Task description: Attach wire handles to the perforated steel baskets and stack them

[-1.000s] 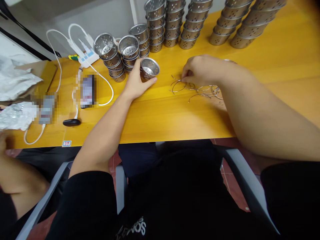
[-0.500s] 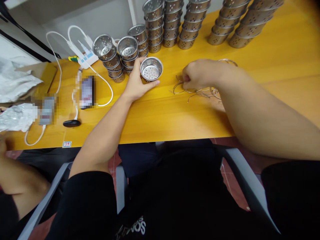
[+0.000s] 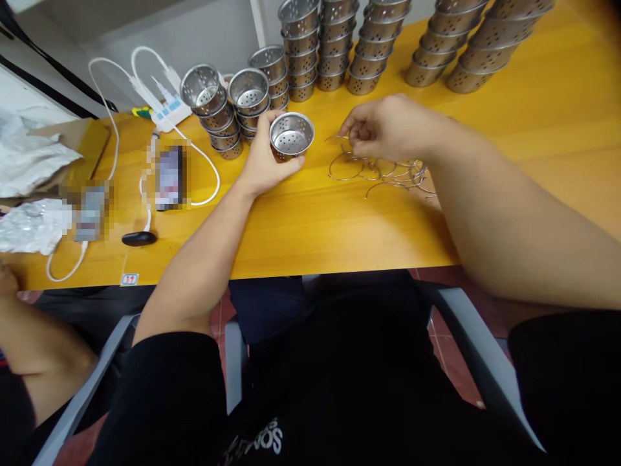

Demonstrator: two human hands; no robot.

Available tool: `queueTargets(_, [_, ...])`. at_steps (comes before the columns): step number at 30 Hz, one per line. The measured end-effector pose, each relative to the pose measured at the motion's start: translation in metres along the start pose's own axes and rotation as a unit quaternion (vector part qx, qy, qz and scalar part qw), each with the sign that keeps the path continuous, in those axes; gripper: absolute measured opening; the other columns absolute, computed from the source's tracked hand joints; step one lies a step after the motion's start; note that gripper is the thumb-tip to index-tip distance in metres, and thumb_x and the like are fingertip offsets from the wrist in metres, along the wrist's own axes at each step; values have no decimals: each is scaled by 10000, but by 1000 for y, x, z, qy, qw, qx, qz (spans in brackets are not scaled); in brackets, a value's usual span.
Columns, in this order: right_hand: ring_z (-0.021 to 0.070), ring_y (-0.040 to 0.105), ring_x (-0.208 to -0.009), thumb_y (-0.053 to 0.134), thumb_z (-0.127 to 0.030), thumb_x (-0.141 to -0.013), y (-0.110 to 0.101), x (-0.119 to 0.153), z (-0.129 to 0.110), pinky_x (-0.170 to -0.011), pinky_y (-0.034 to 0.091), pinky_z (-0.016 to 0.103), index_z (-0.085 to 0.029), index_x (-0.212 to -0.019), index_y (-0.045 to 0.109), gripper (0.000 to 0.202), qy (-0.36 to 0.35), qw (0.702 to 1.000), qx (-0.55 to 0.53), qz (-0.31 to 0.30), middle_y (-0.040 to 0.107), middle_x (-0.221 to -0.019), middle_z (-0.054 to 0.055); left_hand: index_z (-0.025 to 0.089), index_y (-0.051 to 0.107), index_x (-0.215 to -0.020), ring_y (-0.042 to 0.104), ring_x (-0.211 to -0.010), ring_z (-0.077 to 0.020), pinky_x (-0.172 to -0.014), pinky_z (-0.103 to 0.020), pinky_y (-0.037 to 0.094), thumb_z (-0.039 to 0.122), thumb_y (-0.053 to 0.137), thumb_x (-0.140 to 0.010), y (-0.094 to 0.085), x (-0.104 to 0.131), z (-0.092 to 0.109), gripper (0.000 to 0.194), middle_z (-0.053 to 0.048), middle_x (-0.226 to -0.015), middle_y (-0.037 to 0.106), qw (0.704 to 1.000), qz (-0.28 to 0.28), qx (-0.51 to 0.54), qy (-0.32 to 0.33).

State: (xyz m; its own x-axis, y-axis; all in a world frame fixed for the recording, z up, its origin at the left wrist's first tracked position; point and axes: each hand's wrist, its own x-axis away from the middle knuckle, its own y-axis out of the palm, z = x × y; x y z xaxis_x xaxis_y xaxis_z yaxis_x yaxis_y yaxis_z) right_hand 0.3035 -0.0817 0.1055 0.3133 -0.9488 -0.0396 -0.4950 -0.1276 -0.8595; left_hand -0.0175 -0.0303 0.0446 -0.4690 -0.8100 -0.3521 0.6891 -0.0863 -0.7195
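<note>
My left hand (image 3: 264, 162) is closed around a small perforated metal cup (image 3: 292, 134), thumb on its near side, the open top facing up. Just right of it, my right hand (image 3: 373, 129) pinches a thin curved wire (image 3: 332, 138), whose end sticks out to the left of the fingertips. Under and in front of that hand, a tangle of curved wires (image 3: 388, 173) lies on the yellow table (image 3: 301, 226). The right forearm hides part of the tangle.
Stacks of perforated cups stand behind my hands: a near left stack (image 3: 202, 90), a neighbouring stack (image 3: 248, 90) and several taller ones (image 3: 334, 45) to the right. At left are a phone (image 3: 169, 178), a power strip (image 3: 172, 113), white cables and plastic bags (image 3: 33, 226). Another person's arm (image 3: 43, 323) shows.
My right hand has lifted a little from the wire tangle, with one wire between its fingers. My left hand and the cup have shifted very slightly left.
</note>
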Motion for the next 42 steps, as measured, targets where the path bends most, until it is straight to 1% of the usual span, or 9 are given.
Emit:
queueTargets(5, [357,817,-1049,763,-312,-1150,8,-1,9,-1133,695,578,-344,-1169,855,99,-36,997,-32,52,916,-1174,83,407,517,-1793,774,-1654,-419,-1505,-605,611,992,948,-1001,0,2,-4,1075,-138,-1817,725,1000,0,20,-1])
queueTargets(9, [296,767,-872,845,-271,-1173,23,-15,29,-936,688,481,-333,-1249,885,106,-100,986,-90,102,875,-1048,52,365,634,-1631,794,-1613,-436,-1473,-605,635,1094,1043,-832,13,-7,-37,1157,-128,-1711,782,996,49,66,36])
queueTargets(12, [221,630,-708,959,-236,-1173,36,-27,41,-728,582,393,-289,-1232,875,116,-152,974,-113,126,796,-914,15,349,660,-1581,818,-1518,-452,-1395,-627,671,1120,1080,-735,26,-17,-68,1219,-129,-1598,801,986,72,111,100])
queueTargets(17, [199,534,-657,980,-495,-1264,48,-29,34,-637,476,383,-292,-1176,830,268,-188,958,-152,154,712,-842,-11,385,585,-1670,790,-1512,-449,-1359,-613,651,1122,1040,-778,39,-26,-94,1243,-130,-1630,743,979,69,121,152])
queueTargets(21, [202,522,-654,957,-538,-1275,52,-27,25,-651,484,379,-296,-1255,836,272,-190,951,-169,177,657,-814,-30,427,447,-1823,727,-1633,-443,-1399,-608,614,1066,865,-993,45,-27,-98,1128,-137,-1763,678,974,66,122,181])
queueTargets(24, [198,515,-649,984,-472,-1258,54,-28,24,-675,508,379,-293,-1250,853,223,-189,946,-180,191,648,-811,-33,412,417,-1835,747,-1593,-440,-1400,-623,617,1101,793,-1004,49,-25,-98,1143,-144,-1733,682,968,68,138,196])
queueTargets(31, [182,492,-629,952,-303,-1231,57,-30,25,-651,496,377,-267,-1269,924,59,-199,940,-176,214,682,-826,-18,388,562,-1683,786,-1455,-422,-1326,-604,655,1075,1036,-839,49,-23,-94,1187,-124,-1606,705,976,61,132,161])
queueTargets(37, [178,501,-630,985,-434,-1248,57,-31,25,-652,517,372,-267,-1253,915,181,-205,939,-176,213,669,-809,-22,405,518,-1693,795,-1431,-402,-1288,-600,684,870,1125,-880,49,-25,-97,1116,-117,-1600,713,977,62,137,154])
queueTargets(42, [171,482,-620,967,-295,-1221,59,-31,25,-631,488,370,-259,-1264,925,71,-206,939,-172,215,662,-802,-29,402,530,-1729,772,-1551,-437,-1350,-620,670,756,1146,-900,45,-26,-93,1092,-131,-1699,697,978,63,116,161])
